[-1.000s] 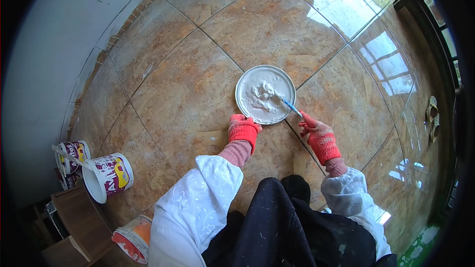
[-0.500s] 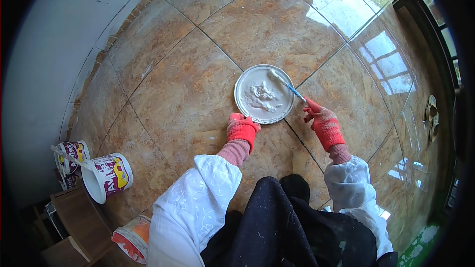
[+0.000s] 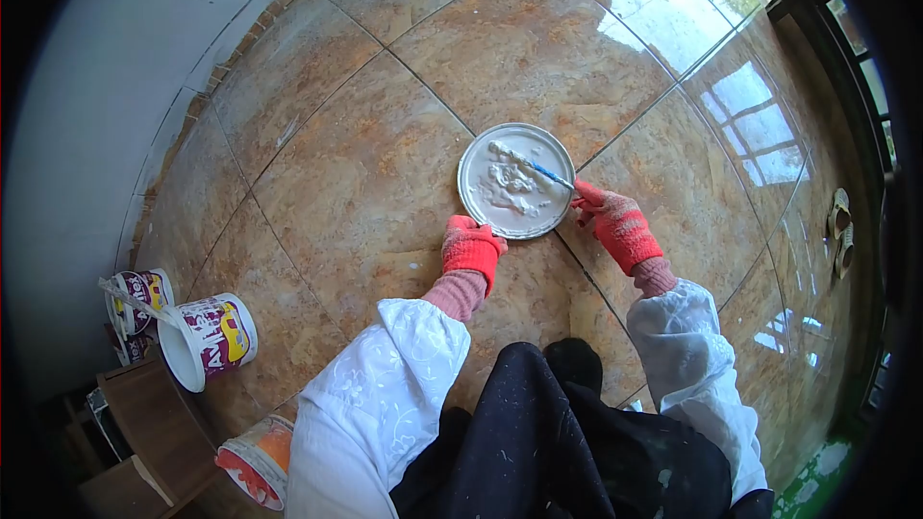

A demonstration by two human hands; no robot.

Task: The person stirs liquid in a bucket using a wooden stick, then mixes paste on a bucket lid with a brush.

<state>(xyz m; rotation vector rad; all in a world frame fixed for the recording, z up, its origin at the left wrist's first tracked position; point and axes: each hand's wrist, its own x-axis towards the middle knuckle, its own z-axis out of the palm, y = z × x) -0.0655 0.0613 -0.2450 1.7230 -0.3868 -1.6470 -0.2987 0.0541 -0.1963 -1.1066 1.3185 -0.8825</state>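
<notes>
My left hand [image 3: 471,245], in a red glove, is closed on the near edge of a round white bucket lid [image 3: 469,194]. Lumps of thick white paste [image 3: 514,190] lie in the middle of the lid. In my red-gloved right hand [image 3: 620,229] is a slim paintbrush [image 3: 527,163] with blue on its handle, gripped near the end. Its tip is coated with white paste and rests over the upper left part of the lid. My fingers hide the end of the handle.
A white bucket [image 3: 221,341] with purple print lies tilted at lower left, near another printed bucket [image 3: 149,290] by the wall. A brown wooden piece [image 3: 159,413] and an orange-stained bucket [image 3: 269,447] are below them. Slippers [image 3: 840,214] lie at far right on the tiled floor [image 3: 385,192].
My right hand has moved left and up to the lid's edge. The brush tip has slid left across the lid. My left hand and the lid have hardly moved.
</notes>
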